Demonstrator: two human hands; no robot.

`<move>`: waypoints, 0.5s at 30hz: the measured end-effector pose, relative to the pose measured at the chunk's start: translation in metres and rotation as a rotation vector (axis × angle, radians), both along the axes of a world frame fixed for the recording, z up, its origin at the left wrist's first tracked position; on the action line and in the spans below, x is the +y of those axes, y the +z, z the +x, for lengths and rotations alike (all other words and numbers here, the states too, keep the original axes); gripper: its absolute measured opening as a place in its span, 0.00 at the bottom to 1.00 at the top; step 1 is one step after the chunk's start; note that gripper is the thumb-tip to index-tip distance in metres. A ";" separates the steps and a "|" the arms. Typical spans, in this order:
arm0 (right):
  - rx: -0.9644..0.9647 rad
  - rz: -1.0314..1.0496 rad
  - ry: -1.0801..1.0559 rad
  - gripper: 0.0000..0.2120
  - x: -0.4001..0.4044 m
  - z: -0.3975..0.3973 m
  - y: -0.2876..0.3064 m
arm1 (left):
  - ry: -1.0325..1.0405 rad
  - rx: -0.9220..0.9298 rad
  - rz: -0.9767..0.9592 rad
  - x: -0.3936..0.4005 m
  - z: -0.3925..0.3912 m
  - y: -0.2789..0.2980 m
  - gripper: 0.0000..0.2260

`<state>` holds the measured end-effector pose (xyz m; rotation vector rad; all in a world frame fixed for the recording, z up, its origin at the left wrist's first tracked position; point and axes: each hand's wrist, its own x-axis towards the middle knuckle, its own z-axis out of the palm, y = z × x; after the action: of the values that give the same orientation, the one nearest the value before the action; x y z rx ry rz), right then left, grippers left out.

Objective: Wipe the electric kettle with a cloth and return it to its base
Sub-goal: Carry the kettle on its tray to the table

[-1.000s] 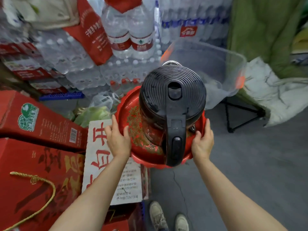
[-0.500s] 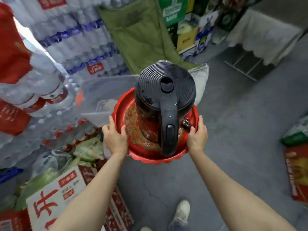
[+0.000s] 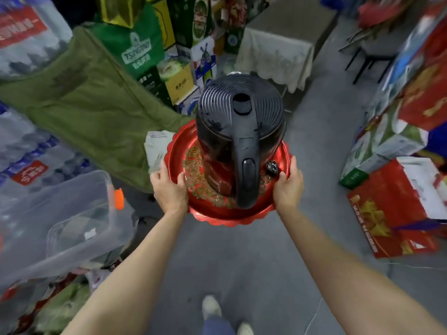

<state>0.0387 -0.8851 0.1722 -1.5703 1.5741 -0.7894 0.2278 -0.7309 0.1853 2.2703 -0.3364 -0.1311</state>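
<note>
A black electric kettle point(image 3: 239, 131) with a ribbed lid stands upright on a round red tray point(image 3: 278, 151) with a gold pattern and scalloped rim. Its handle points toward me. A black plug point(image 3: 272, 167) on a cord lies on the tray at the kettle's right. My left hand point(image 3: 170, 189) grips the tray's left rim and my right hand point(image 3: 289, 184) grips its right rim, holding the tray in the air at chest height. I see no cloth, and the kettle's base is hidden under its body.
A grey floor aisle point(image 3: 314, 131) runs ahead. A table with a cream cloth point(image 3: 273, 56) stands at the far end. Red gift boxes point(image 3: 396, 209) line the right. A clear plastic bin point(image 3: 60, 223), a green cover point(image 3: 92, 112) and bottled water packs are on the left.
I have turned to the right with the tray and kettle; the water bottle stacks have slid left and the aisle with the clothed table now lies ahead. Both hands keep their hold.
</note>
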 end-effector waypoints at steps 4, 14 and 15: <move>-0.020 -0.034 -0.081 0.28 -0.061 -0.006 0.006 | -0.079 0.006 0.002 -0.079 0.009 0.004 0.28; -0.043 -0.075 -0.272 0.26 -0.230 0.010 0.014 | -0.237 0.010 -0.040 -0.289 0.046 0.004 0.28; -0.039 -0.082 -0.284 0.27 -0.247 0.010 0.014 | -0.244 0.012 -0.037 -0.308 0.048 0.004 0.28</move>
<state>0.0489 -1.1317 0.1861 -1.3951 1.7792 -1.0434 0.2760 -1.0390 0.1888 2.1843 -0.6040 -0.2615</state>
